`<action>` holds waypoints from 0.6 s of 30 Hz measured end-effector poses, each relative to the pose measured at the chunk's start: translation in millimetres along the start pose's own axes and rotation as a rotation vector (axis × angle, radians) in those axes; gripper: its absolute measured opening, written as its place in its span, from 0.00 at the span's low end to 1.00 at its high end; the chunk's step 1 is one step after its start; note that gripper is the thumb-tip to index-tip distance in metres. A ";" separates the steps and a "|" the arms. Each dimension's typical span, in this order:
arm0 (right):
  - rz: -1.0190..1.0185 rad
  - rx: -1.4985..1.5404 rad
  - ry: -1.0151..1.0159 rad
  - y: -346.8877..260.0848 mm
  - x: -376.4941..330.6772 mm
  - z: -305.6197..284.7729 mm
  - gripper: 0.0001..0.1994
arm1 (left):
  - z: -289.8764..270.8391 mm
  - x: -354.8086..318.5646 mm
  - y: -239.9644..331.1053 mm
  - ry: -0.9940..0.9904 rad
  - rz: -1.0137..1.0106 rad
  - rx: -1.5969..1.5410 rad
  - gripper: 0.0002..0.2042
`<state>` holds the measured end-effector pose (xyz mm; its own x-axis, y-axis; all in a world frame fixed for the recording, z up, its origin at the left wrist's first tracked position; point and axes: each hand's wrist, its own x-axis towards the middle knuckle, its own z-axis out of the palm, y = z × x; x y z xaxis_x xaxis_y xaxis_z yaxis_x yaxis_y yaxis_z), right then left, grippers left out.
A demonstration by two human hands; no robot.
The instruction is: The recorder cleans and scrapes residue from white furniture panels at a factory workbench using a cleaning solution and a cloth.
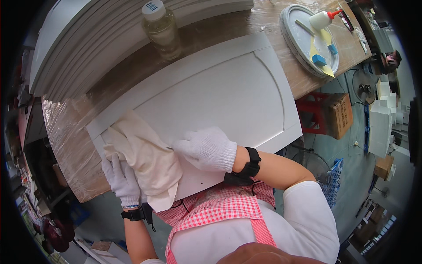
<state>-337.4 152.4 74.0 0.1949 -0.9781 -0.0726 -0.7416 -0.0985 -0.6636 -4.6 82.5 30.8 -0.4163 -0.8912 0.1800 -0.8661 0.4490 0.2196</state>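
Note:
A white panel door [211,92] with a recessed middle and a curved groove lies at a slant on the table before me. A crumpled cream cloth [149,158] drapes over its near left end. My left hand [122,181], in a white knit glove, rests at that end against the cloth, fingers stretched out and thumb hidden. Over the panel's near part, just right of the cloth, my right hand [204,148] is gloved too and closed. A small dark tip shows at its fingers; what they hold is too small to name.
A stack of white panels [88,48] stands at the far left, beside a clear bottle [161,33] with a white cap. At the far right, a round lid [293,39] bears a red-tipped glue bottle [323,20] and blue blocks [318,60]. A red stool [310,112] and cardboard box [338,115] stand beyond the table edge.

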 end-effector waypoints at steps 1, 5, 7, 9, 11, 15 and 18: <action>0.058 0.000 0.068 6.2 -15.4 -5.3 0.12 | 4.3 -1.0 -2.6 -0.015 0.008 -0.008 0.25; 0.182 -0.123 0.318 28.1 -74.7 -2.4 0.15 | 6.3 -6.5 -18.5 0.016 0.015 -0.052 0.26; 0.230 -0.163 0.263 25.0 -102.5 -5.1 0.16 | 7.1 -4.0 -18.6 0.016 0.018 -0.076 0.26; 0.289 -0.258 0.386 26.2 -128.0 -13.7 0.18 | 6.0 0.4 -16.5 -0.007 -0.041 -0.036 0.25; 0.466 -0.271 0.578 60.9 -161.5 -26.8 0.16 | 3.9 0.1 -15.2 -0.055 -0.079 0.001 0.26; 0.939 -0.371 1.084 145.9 -236.6 -63.1 0.11 | 5.8 4.5 -11.2 -0.037 -0.066 -0.045 0.26; 0.634 -0.197 1.072 106.7 -220.9 -44.8 0.11 | 8.1 0.8 -14.2 -0.044 -0.070 -0.012 0.25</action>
<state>-488.3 349.8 52.6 -0.7787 -0.5112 0.3636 -0.6148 0.5066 -0.6045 5.1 74.9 20.1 -0.3665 -0.9225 0.1215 -0.8904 0.3856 0.2417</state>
